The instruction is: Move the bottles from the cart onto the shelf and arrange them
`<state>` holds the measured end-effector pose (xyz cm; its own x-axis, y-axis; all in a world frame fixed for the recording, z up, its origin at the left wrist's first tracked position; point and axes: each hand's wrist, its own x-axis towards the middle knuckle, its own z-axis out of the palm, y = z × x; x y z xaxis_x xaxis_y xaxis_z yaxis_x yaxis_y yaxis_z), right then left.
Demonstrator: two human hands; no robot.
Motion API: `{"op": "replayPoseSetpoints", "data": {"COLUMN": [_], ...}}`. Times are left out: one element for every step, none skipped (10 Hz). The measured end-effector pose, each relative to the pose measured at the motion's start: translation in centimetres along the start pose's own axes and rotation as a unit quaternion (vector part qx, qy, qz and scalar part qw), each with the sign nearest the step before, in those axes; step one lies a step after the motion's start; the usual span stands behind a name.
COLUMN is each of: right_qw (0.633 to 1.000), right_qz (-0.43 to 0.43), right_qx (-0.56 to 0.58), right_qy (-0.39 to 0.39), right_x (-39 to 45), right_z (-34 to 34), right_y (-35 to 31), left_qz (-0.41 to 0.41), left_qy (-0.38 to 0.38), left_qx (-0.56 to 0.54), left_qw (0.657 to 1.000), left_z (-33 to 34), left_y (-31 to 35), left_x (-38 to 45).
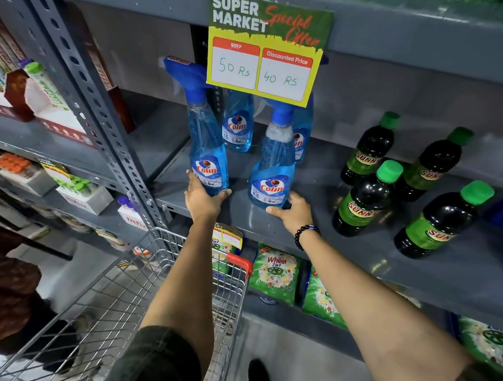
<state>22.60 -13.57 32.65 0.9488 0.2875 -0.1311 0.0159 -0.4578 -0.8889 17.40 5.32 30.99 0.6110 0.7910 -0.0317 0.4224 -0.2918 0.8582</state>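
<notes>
Both hands — seemingly gripping — bottles.

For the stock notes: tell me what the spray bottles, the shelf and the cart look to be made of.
Spray bottles: clear glossy plastic, blue liquid showing through, opaque blue plastic triggers.
Shelf: probably painted steel, matte grey, with punched uprights.
Cart: bare metal wire, shiny; its red corner piece looks plastic.

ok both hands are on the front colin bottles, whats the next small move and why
Probably slide both back and let go. The left hand and right hand each hold a front Colin bottle near the shelf edge, with room before the rear bottles. The part of the cart in view looks empty.
</notes>
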Motion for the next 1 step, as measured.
{"op": "replayPoseSetpoints", "data": {"right_qw": [1.0], "right_qz": [-0.005], "right_qx": [0.006], "right_qy": [0.0], "right_x": [-0.43], "right_z": [-0.09], "right_y": [0.21], "left_qz": [-0.001], "left_qy": [-0.023], "left_qx": [-0.022], "left_qw": [1.0], "left_z": [-0.15], "left_y": [-0.47], "left_x": [-0.26]}}
